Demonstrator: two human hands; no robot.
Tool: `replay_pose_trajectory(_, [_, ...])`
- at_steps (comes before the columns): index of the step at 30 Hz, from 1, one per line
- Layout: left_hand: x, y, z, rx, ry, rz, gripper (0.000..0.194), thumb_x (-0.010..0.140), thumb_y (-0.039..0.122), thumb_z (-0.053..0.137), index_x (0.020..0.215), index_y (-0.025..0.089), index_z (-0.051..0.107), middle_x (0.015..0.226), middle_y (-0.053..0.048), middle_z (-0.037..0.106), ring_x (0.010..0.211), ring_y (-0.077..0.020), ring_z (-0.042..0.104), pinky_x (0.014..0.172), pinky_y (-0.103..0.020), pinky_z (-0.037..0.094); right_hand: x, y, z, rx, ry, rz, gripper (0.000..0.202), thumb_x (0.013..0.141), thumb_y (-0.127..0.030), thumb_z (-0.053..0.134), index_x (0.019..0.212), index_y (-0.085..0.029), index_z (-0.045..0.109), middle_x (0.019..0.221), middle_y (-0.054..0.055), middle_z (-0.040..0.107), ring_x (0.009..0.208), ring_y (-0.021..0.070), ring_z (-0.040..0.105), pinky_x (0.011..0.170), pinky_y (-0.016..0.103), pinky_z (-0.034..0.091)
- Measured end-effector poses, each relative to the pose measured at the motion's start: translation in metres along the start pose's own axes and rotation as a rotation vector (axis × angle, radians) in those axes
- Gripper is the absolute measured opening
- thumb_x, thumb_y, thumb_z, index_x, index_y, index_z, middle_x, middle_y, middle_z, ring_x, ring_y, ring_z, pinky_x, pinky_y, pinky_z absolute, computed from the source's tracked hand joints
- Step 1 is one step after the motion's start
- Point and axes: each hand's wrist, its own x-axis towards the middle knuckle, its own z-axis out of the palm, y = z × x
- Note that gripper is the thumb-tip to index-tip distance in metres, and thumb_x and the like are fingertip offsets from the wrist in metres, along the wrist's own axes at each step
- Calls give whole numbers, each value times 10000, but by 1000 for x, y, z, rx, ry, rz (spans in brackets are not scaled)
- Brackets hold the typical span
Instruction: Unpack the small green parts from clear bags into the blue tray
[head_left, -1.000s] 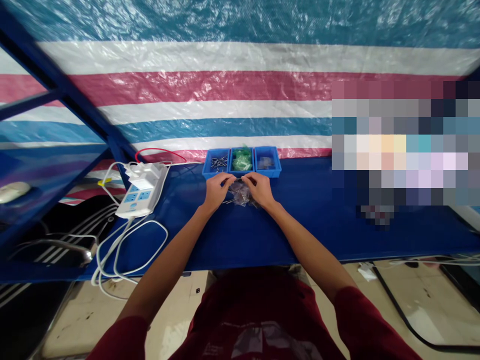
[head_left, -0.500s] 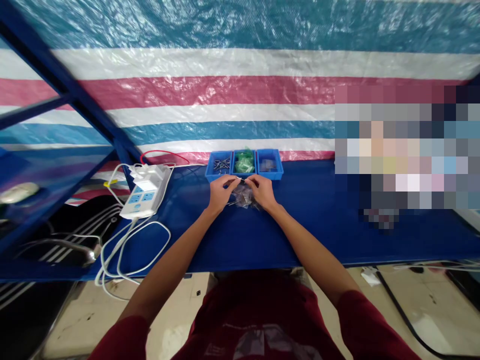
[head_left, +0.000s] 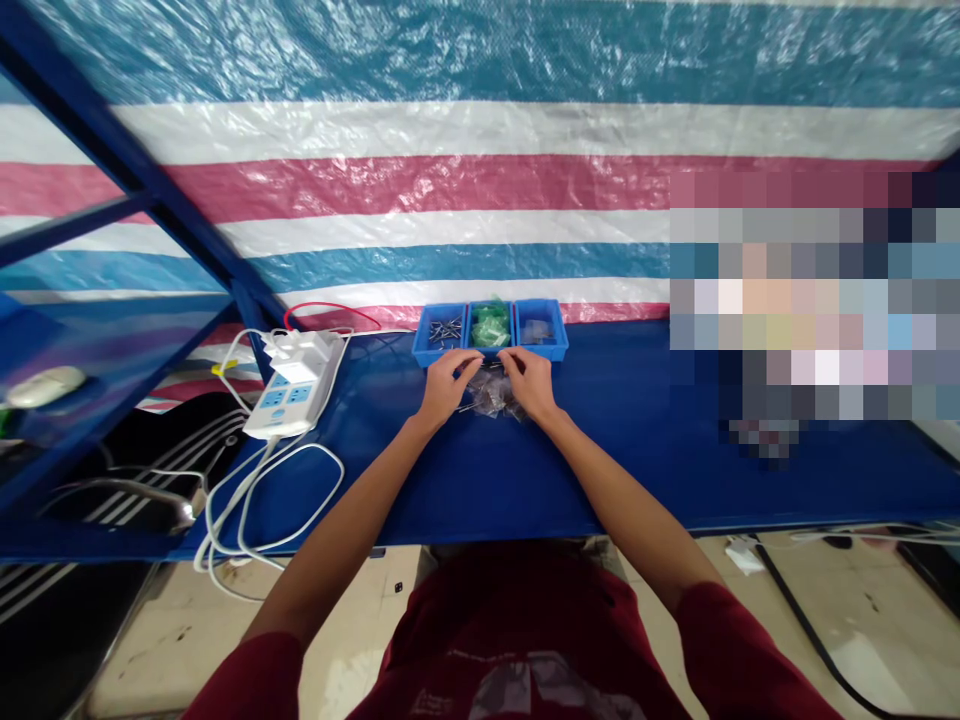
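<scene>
My left hand (head_left: 448, 386) and my right hand (head_left: 531, 383) are above the table, just in front of three small blue bins. Thumb and fingers are closed in a pinch on both, with a narrow gap between the two sets of fingertips. Whatever they pinch is too small to make out. Beneath and between them lies a heap of clear plastic bags (head_left: 491, 393), with some thin metal pieces by its left side. The left bin (head_left: 429, 355) contains metal screws or nails, the middle one a green plastic bag (head_left: 491, 328), and the right bin (head_left: 551, 352) small clear packets.
To the left, a white power strip (head_left: 289, 405) with plugged-in adapters rests on the blue tabletop (head_left: 480, 480), its looped white cable (head_left: 341, 470) spilling over the front edge. A blue metal frame (head_left: 187, 230) rises at the left. The right side is pixelated. Striped sheeting hangs behind.
My fingertips have moved slightly apart. A small pale piece showed between them before and is no longer distinct. The bins and bags stay in place.
</scene>
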Motion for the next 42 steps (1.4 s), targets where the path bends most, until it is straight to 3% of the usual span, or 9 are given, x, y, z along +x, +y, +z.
replay_pose_trajectory(3, [0, 0, -1, 52, 5, 29, 274, 864, 437, 605, 865, 189, 721, 810, -47, 702, 751, -176, 624, 759, -306, 503, 0, -1, 0, -9, -7, -12, 325, 916, -431, 477, 828, -208, 697, 755, 34, 688, 683, 180, 599, 716, 291, 452])
replay_pose_trajectory(8, [0, 0, 1, -66, 79, -93, 281, 810, 443, 661, 741, 171, 686, 705, -23, 690, 621, -147, 610, 650, -271, 505, -1, -2, 1, 35, -50, -50, 267, 903, -387, 506, 886, -206, 702, 862, 47, 710, 721, 177, 606, 713, 285, 464])
replay_pose_trajectory(15, [0, 0, 3, -267, 106, -189, 275, 772, 415, 713, 884, 174, 645, 553, 40, 618, 448, -79, 506, 497, -196, 443, -2, -2, 3, 51, -160, -131, 238, 884, -381, 556, 809, -193, 681, 752, 27, 653, 616, 141, 532, 631, 265, 432])
replay_pose_trajectory(22, [5, 2, 0, -397, 63, -199, 253, 719, 388, 755, 759, 145, 697, 654, -24, 678, 527, -110, 579, 517, -222, 470, -1, 0, 4, 107, -60, -75, 265, 898, -385, 530, 785, -183, 659, 780, 37, 669, 679, 155, 575, 662, 272, 443])
replay_pose_trajectory(28, [7, -2, 1, -460, 59, -254, 289, 714, 403, 757, 786, 128, 704, 721, -65, 716, 532, -122, 586, 501, -240, 469, -1, 0, 4, 159, -35, -10, 264, 882, -393, 540, 798, -176, 665, 764, 30, 666, 681, 157, 582, 668, 273, 447])
replay_pose_trajectory(33, [5, -3, 1, -351, 83, -237, 266, 756, 404, 714, 748, 139, 682, 669, -33, 677, 532, -112, 564, 497, -224, 444, -1, -1, 4, 162, -57, -16, 269, 882, -403, 542, 799, -176, 661, 761, 28, 661, 671, 152, 572, 655, 267, 439])
replay_pose_trajectory(39, [0, 3, 0, -128, 141, -130, 237, 798, 391, 679, 747, 160, 670, 708, -14, 668, 641, -132, 599, 630, -246, 484, -1, 2, 3, 61, -74, -62, 287, 883, -411, 550, 736, -183, 643, 686, 15, 633, 611, 142, 539, 630, 265, 416])
replay_pose_trajectory(42, [1, 3, 1, -166, 142, -117, 240, 812, 398, 665, 773, 162, 657, 777, -29, 676, 718, -149, 621, 654, -249, 490, -1, 1, 4, 38, -77, -48, 315, 892, -431, 538, 723, -185, 638, 674, 14, 631, 606, 140, 535, 627, 261, 409])
